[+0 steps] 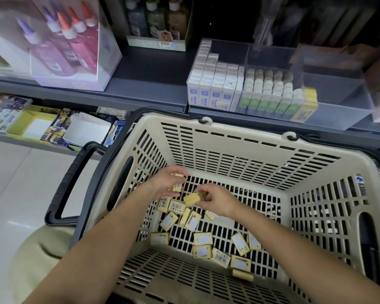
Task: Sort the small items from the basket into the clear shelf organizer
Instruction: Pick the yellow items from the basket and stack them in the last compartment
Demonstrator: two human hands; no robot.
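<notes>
A beige slotted basket (228,141) fills the lower frame. Several small yellow boxes (203,239) lie loose on its floor. Deep inside it, my left hand (166,183) grips small yellow boxes (177,187) near the far left corner. Just right of it, my right hand (217,199) pinches a pair of stacked yellow boxes (192,198). Above the basket, the clear shelf organizer (338,93) stands on the shelf, with white boxes at left, green-labelled ones in the middle, and a few yellow boxes (305,106) beside them.
Display boxes of glue bottles (68,40) stand on the dark shelf (154,71) at upper left. A lower shelf holds more stationery boxes (42,126). The basket's black handle (70,183) hangs over its left side above pale floor.
</notes>
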